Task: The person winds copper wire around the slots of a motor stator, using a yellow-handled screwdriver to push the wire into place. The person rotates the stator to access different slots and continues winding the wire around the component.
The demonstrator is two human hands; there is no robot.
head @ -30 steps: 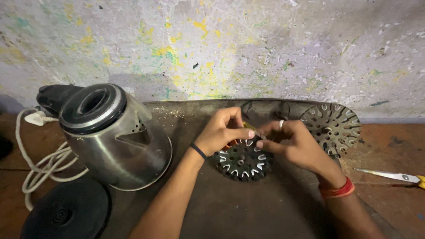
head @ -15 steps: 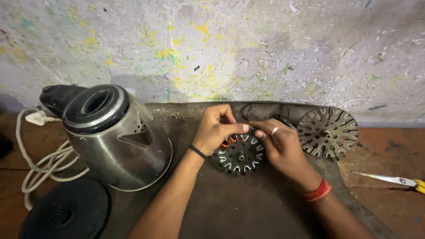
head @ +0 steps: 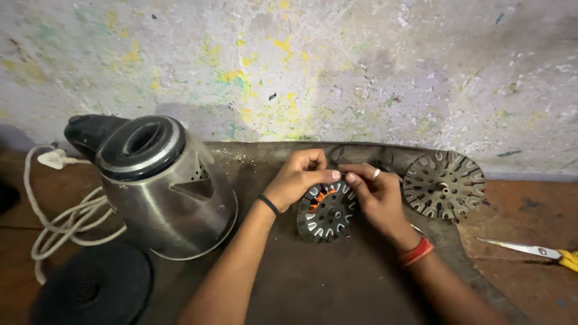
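1. Slotted round metal motor core with orange copper winding [head: 325, 212] lies on the dark worktop [head: 337, 283], just below the frame's centre.
2. Left hand [head: 299, 179] pinches at the core's upper rim, fingers curled.
3. Right hand [head: 376, 195], wearing a ring, grips the same rim; fingertips of both meet.
4. A second slotted metal disc [head: 444, 183] sits to the right; a steel electric kettle [head: 162, 186] stands at left.
5. Yellow-handled scissors [head: 536, 251] lie at the right edge.

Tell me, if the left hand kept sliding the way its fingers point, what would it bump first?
Probably the right hand: the left hand points rightward, fingertips nearly meeting it above the round slotted metal core. Depth is hard to judge.
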